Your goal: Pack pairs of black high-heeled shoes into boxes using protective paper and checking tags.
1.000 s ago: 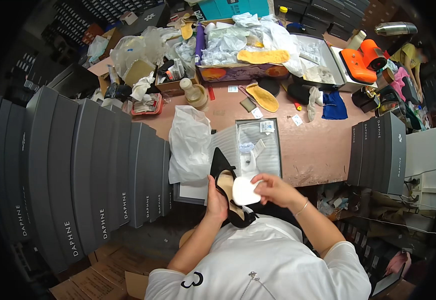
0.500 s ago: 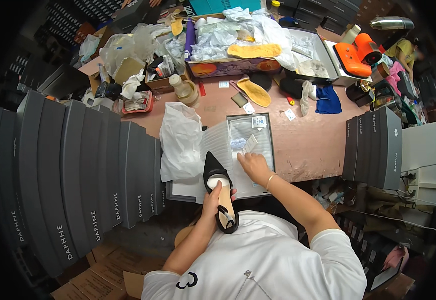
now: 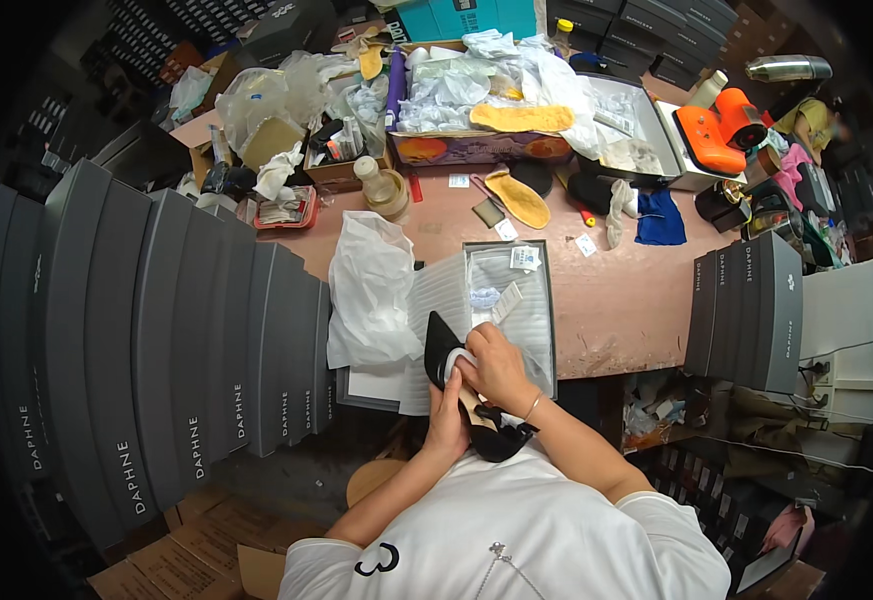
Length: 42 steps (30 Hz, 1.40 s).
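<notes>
Shoe: a black pointed high-heeled shoe (image 3: pixel 461 385), held at the near edge of the table, toe toward the open box, heel toward the person's chest
White wad: a small white pad or tissue (image 3: pixel 459 362) pressed at the shoe's opening
Left hand: left hand (image 3: pixel 446 420) cups the shoe from beneath, fingers closed around its sole
Right hand: right hand (image 3: pixel 496 365) lies on top, fingers closed on the white wad and touching the shoe
Box: open grey shoe box (image 3: pixel 546 300) just beyond the hands, lined with white ribbed paper, small tags inside
Tissue: crumpled white wrapping paper (image 3: pixel 371 290) lying left of the box
Table: pinkish-brown worktable (image 3: pixel 626 300), cluttered at the far side with tan insoles (image 3: pixel 518 197), a blue cloth (image 3: pixel 661 218) and bags
Stacks: grey shoe boxes (image 3: pixel 156 320) stand in a row on the left, more (image 3: pixel 751 310) on the right
</notes>
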Tool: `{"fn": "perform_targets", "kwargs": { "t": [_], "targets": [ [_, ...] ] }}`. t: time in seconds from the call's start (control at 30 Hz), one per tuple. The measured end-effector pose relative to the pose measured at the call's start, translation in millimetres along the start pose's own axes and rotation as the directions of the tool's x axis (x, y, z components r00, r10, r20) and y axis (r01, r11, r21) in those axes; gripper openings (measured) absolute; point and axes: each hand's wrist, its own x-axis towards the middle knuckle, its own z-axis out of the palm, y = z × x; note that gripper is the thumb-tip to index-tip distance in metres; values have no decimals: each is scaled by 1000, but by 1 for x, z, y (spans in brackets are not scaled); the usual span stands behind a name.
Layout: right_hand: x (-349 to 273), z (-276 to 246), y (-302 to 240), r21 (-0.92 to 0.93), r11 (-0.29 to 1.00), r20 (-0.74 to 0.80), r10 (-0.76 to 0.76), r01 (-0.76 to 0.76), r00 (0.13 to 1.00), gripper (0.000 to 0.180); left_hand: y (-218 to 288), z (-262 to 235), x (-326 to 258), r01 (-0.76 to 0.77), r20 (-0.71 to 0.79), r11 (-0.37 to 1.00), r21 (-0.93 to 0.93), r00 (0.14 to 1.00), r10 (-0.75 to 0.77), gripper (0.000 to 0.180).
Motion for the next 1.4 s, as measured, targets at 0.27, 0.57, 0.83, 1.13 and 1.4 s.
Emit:
{"fn": "perform_targets", "kwargs": {
  "t": [0.27, 0.57, 0.83, 1.13, 1.4],
  "targets": [
    [-8, -17, -9, -38, 997, 121, -59, 64, 991, 24, 3, -7, 4, -123, -5, 987, 104, 992, 124, 48],
    [-5, -13, -6, 48, 998, 77, 37, -41, 996, 30, 6, 2, 5, -112, -1, 992, 56, 994, 112, 52],
    [3, 14, 11, 275, 958, -1, -81, 78, 997, 82, -6, 11, 5, -164, 87, 982, 88, 984, 157, 51],
    [6, -5, -1, -57, 968, 135, -236, 245, 962, 77, -13, 0, 4, -171, 86, 985, 30, 982, 168, 54],
    [6, 8, -21, 257, 967, 195, -52, 0, 979, 75, -16, -28, 19, -167, 108, 986, -5, 980, 166, 53]
  ]
}}
